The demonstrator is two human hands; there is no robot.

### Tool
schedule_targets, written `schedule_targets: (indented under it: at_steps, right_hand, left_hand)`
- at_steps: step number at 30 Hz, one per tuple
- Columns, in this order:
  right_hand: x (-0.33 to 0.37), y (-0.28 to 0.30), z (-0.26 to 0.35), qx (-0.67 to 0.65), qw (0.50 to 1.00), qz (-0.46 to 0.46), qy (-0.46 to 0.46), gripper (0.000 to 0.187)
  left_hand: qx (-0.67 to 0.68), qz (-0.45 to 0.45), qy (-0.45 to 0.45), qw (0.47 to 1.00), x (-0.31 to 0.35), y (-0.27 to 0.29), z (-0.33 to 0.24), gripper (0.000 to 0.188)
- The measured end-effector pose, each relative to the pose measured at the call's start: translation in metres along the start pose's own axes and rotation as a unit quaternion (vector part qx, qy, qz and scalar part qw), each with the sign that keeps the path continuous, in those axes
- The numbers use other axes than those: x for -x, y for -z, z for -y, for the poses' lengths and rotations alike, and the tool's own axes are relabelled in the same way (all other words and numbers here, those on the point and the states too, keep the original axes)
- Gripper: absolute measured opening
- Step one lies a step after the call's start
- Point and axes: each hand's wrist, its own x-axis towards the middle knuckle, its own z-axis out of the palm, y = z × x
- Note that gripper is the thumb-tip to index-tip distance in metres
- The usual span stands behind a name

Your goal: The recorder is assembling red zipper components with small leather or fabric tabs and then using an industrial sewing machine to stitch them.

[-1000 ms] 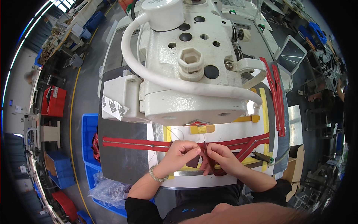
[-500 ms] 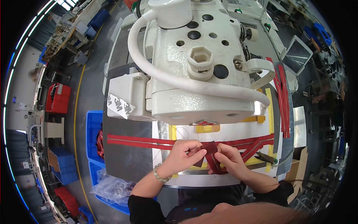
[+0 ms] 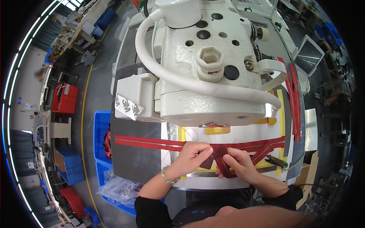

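A small dark red fabric piece (image 3: 219,151) spans the gap between my two hands, in front of the sewing machine. My left hand (image 3: 193,156) is closed at its left edge; fine threads show nearby, and what sits inside the fingertips is partly hidden. Below those fingers hangs a dark flap (image 3: 207,163). With thumb and fingers, my right hand (image 3: 242,166) grips the fabric's right side together with a red zipper strip (image 3: 227,174), which curls under the hand. Behind both hands, a long red zipper (image 3: 148,143) lies across the table.
The white sewing machine (image 3: 213,100) stands just beyond my hands. Green-handled thread snips (image 3: 276,161) lie to the right. More red zippers (image 3: 293,102) hang at the machine's right. Blue bins (image 3: 102,136) stand at the left, one with clear plastic (image 3: 118,189).
My left hand has rolled over and its fingers have closed more tightly. The fabric piece has flattened and turned between the hands. The whole view has shifted slightly.
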Motion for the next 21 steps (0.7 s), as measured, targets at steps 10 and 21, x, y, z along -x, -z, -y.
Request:
schedule_targets:
  at_steps: [10, 21]
  right_hand:
    - [-0.0014, 0.0025, -0.0025, -0.001, 1.0, 0.014, -0.005, 0.022]
    - [0.0006, 0.0013, -0.0006, -0.005, 1.0, 0.008, -0.005, 0.022]
  left_hand:
    - [0.035, 0.013, 0.021, 0.999, -0.0002, 0.0021, -0.0015, 0.029]
    - [0.004, 0.02, 0.024, 1.0, -0.0012, 0.003, -0.0012, 0.029]
